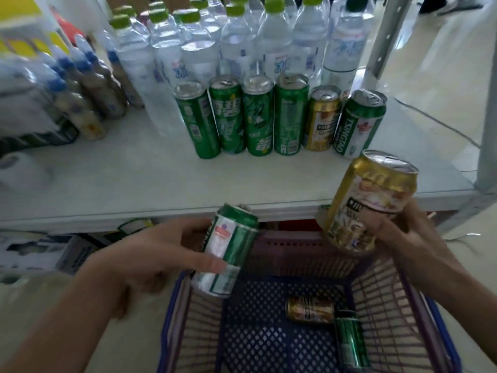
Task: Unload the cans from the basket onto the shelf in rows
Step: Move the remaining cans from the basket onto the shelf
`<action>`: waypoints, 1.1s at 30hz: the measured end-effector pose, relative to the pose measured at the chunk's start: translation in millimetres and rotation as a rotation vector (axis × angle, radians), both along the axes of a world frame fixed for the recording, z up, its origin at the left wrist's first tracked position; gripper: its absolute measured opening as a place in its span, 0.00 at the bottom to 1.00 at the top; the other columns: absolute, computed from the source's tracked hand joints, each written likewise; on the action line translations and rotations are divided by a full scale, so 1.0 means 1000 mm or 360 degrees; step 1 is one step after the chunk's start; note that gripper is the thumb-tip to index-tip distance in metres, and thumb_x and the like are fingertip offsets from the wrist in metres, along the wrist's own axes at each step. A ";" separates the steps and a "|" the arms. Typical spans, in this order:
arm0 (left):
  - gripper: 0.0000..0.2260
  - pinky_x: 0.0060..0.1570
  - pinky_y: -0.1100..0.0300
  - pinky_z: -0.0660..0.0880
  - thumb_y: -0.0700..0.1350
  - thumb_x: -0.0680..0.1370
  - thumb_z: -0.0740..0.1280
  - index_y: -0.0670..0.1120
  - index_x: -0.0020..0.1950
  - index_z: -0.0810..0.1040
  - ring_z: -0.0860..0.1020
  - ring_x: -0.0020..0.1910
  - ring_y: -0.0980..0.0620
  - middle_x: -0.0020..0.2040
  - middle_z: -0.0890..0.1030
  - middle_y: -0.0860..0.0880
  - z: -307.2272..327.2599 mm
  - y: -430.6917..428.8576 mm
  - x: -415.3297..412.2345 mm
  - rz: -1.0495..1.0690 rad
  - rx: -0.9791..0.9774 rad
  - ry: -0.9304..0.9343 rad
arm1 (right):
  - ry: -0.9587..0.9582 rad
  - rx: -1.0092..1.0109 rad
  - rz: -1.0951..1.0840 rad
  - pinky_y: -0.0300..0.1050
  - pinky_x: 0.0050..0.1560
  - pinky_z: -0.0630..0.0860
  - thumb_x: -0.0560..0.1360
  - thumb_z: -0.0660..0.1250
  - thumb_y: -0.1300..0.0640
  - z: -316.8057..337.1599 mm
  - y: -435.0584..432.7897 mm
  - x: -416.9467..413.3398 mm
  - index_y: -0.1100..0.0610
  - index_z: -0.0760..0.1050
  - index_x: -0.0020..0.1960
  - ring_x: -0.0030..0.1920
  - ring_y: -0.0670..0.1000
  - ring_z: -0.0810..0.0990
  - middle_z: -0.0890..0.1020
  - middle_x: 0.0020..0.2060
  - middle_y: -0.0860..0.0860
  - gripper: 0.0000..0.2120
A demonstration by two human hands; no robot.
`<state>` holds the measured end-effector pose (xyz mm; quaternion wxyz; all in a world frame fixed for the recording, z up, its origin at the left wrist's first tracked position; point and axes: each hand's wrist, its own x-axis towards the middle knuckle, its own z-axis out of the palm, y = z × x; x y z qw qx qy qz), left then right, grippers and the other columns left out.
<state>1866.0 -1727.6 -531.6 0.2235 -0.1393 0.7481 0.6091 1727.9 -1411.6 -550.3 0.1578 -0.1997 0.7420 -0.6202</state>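
Note:
My left hand (166,254) grips a green and white can (228,249), tilted, above the basket's left rim. A gold can (368,200) is held by my right hand (403,232) just above the shelf's front edge at the right. On the white shelf (121,181) stands a row of several cans: green ones (258,117), one gold can (321,118) and a green Tsingtao can (357,122) at the right end. The blue mesh basket (441,327) below holds a gold can (309,309) and a green can (351,343), both lying down.
Clear water bottles with green caps (234,44) stand behind the can row. Blue-capped bottles (88,84) fill the shelf's left back. A grey shelf post (486,103) rises at the right. Boxes (40,251) sit on the lower level at the left.

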 end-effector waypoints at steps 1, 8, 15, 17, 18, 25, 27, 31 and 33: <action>0.24 0.58 0.54 0.80 0.35 0.71 0.76 0.45 0.66 0.79 0.83 0.60 0.46 0.60 0.85 0.46 0.005 -0.007 -0.001 0.0110 0.0028 0.0070 | 0.0009 -0.0033 -0.0026 0.55 0.56 0.79 0.50 0.72 0.20 0.002 -0.005 -0.003 0.29 0.77 0.53 0.53 0.42 0.84 0.85 0.54 0.37 0.33; 0.25 0.54 0.54 0.81 0.41 0.66 0.79 0.44 0.62 0.82 0.84 0.57 0.47 0.56 0.87 0.48 0.003 -0.036 -0.029 0.0961 -0.0035 0.0594 | 0.0065 -0.0198 -0.0069 0.35 0.40 0.81 0.58 0.77 0.35 0.009 -0.054 -0.021 0.42 0.78 0.54 0.47 0.43 0.86 0.87 0.46 0.39 0.27; 0.27 0.44 0.69 0.80 0.36 0.63 0.83 0.48 0.59 0.78 0.83 0.46 0.66 0.54 0.84 0.53 -0.022 -0.047 -0.059 0.1267 -0.0370 0.0811 | 0.0511 0.0229 -0.0065 0.26 0.46 0.74 0.62 0.74 0.32 -0.003 -0.121 -0.031 0.42 0.73 0.64 0.50 0.31 0.80 0.83 0.51 0.34 0.33; 0.28 0.41 0.71 0.79 0.34 0.64 0.82 0.45 0.61 0.77 0.83 0.45 0.67 0.55 0.83 0.52 -0.027 -0.046 -0.064 0.1243 -0.0363 0.0834 | 0.0489 0.0258 0.0007 0.22 0.42 0.72 0.65 0.72 0.32 -0.010 -0.139 -0.029 0.42 0.70 0.67 0.48 0.27 0.78 0.79 0.49 0.29 0.33; 0.29 0.41 0.70 0.80 0.34 0.63 0.82 0.43 0.61 0.77 0.83 0.45 0.66 0.55 0.83 0.51 -0.028 -0.045 -0.066 0.1237 -0.0369 0.0847 | 0.0467 0.0270 0.0050 0.21 0.42 0.72 0.67 0.71 0.33 -0.014 -0.147 -0.029 0.42 0.69 0.69 0.47 0.27 0.77 0.78 0.49 0.28 0.33; 0.32 0.46 0.66 0.82 0.39 0.64 0.83 0.46 0.64 0.74 0.83 0.50 0.61 0.56 0.83 0.53 -0.040 -0.050 -0.078 0.1179 -0.0402 0.0808 | 0.0566 0.0446 0.0043 0.59 0.61 0.75 0.74 0.64 0.30 -0.028 -0.190 -0.031 0.41 0.62 0.66 0.53 0.51 0.81 0.76 0.49 0.31 0.28; 0.30 0.45 0.70 0.80 0.41 0.66 0.83 0.47 0.64 0.76 0.83 0.50 0.62 0.54 0.84 0.54 -0.041 -0.051 -0.080 0.1115 -0.0419 0.0769 | 0.0590 0.0542 0.0017 0.61 0.64 0.72 0.74 0.62 0.29 -0.028 -0.200 -0.033 0.47 0.63 0.67 0.58 0.57 0.80 0.80 0.53 0.42 0.31; 0.34 0.58 0.56 0.80 0.46 0.62 0.82 0.51 0.66 0.75 0.82 0.55 0.59 0.57 0.84 0.55 -0.049 -0.060 -0.080 0.0953 -0.0617 0.0715 | 0.0651 0.0804 -0.0011 0.59 0.67 0.65 0.72 0.66 0.30 -0.032 -0.211 -0.036 0.54 0.64 0.69 0.68 0.60 0.70 0.75 0.66 0.54 0.37; 0.36 0.62 0.51 0.78 0.50 0.61 0.81 0.53 0.67 0.73 0.81 0.59 0.55 0.60 0.82 0.55 -0.050 -0.061 -0.077 0.0877 -0.0724 0.0664 | 0.0637 0.0757 -0.0023 0.58 0.68 0.69 0.70 0.74 0.38 -0.037 -0.211 -0.037 0.57 0.65 0.71 0.69 0.60 0.69 0.73 0.66 0.56 0.38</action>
